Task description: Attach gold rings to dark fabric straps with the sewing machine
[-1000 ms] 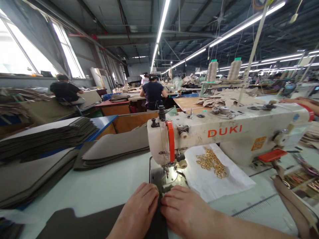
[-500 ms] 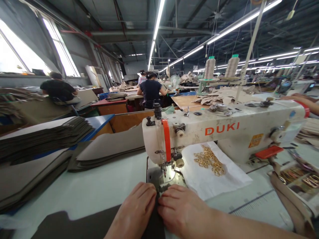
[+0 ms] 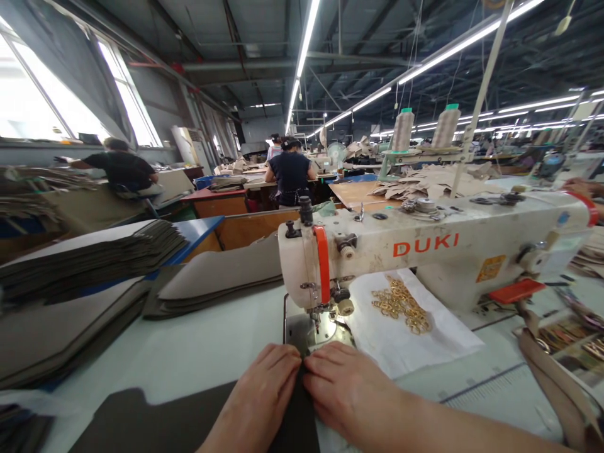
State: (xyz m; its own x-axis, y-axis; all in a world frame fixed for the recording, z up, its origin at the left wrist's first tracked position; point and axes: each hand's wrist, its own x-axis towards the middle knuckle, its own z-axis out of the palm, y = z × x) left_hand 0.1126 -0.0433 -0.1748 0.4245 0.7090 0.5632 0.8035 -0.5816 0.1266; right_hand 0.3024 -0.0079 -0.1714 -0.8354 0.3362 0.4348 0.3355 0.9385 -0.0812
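Dark grey-brown, matte sheet of leather-like material (image 3: 155, 425) lies flat on the pale green table (image 3: 198, 349). Its narrow end runs between my hands up to the steel needle plate (image 3: 302, 330) of the white DUKI sewing machine (image 3: 425, 248). Since half a second ago, sheet and hands have barely shifted. My left hand (image 3: 264, 396) and right hand (image 3: 352, 390) lie palm down, fingers together, pressed flat on it, fingertips nearly touching.
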